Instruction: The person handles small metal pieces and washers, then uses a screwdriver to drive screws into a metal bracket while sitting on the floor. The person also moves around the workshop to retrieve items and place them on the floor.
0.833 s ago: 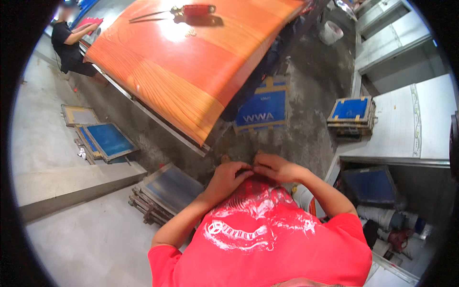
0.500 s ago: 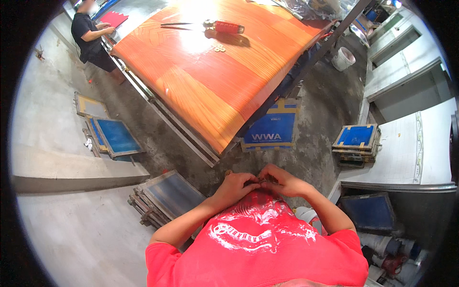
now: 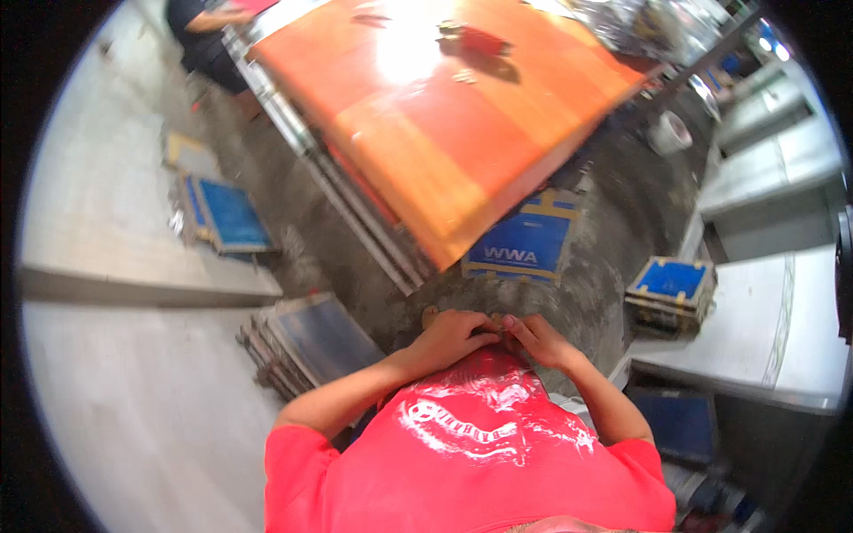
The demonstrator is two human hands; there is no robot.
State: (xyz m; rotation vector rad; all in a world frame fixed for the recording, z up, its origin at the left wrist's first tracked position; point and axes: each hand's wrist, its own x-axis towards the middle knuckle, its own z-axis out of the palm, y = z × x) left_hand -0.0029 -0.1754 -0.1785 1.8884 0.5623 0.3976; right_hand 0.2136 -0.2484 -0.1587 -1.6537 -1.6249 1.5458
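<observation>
My left hand [image 3: 458, 338] and my right hand [image 3: 538, 341] meet at the front of my red shirt [image 3: 462, 471], over its hem. The fingers of both are bent and drawn together, tips almost touching. Something small and brownish seems to sit between the fingertips, but blur keeps its kind from showing. Beyond them stands an orange wood-patterned table [image 3: 426, 169]. On its top lie a red cylindrical tool [image 3: 484, 42] and several small pale round pieces [image 3: 464, 76], out of reach of either hand.
Framed blue screens [image 3: 233, 216] lean at the left wall. A stack of frames [image 3: 324, 333] is beside my left arm, and another stack [image 3: 671, 289] stands at right. A blue panel [image 3: 524, 244] lies under the table corner. A co-worker [image 3: 209, 40] stands far left; a white bucket [image 3: 671, 133] is far right.
The view has shifted, so the table and floor things sit further right and the table higher. My hands stay together, with the right thumb now raised at the fingertips.
</observation>
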